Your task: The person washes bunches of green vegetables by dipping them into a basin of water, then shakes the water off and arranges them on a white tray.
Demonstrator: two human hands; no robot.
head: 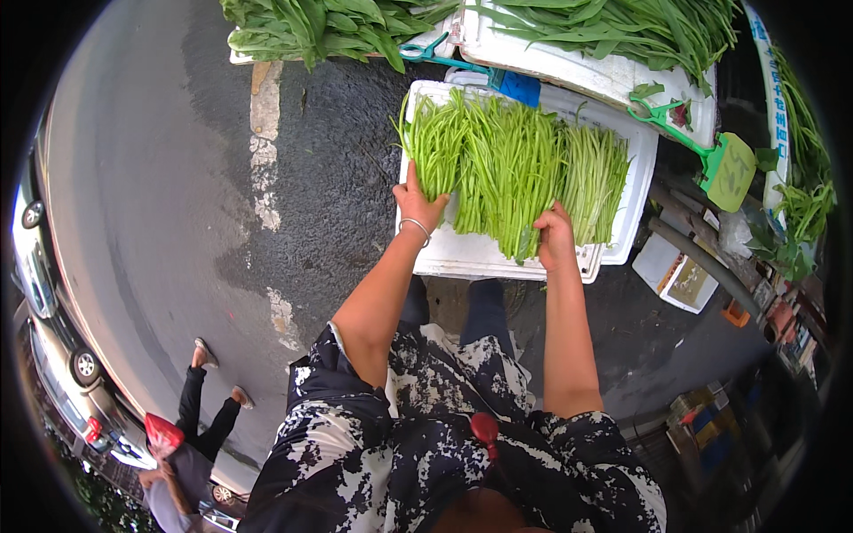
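A white foam tray [453, 252] lies before me, holding long green leafy stems in side-by-side bunches. My left hand [420, 200], with a bangle on the wrist, is around the cut ends of the left bunch [436, 143]; its index finger points up along the outer edge and its thumb lies across the stems. At the lower right edge of the middle bunch [510, 166], my right hand [554, 233] curls its fingers against the stem ends, partly hiding its grip. To the right of that hand lies a paler, thinner bunch [595, 180].
Foam boxes [520, 43] heaped with leafy greens stand beyond the tray. A blue clip sign [518, 86] and a green clip sign [730, 170] jut out from them. A white container [686, 280] sits at right. On the road at left are a walking person [190, 440] and parked cars [66, 380].
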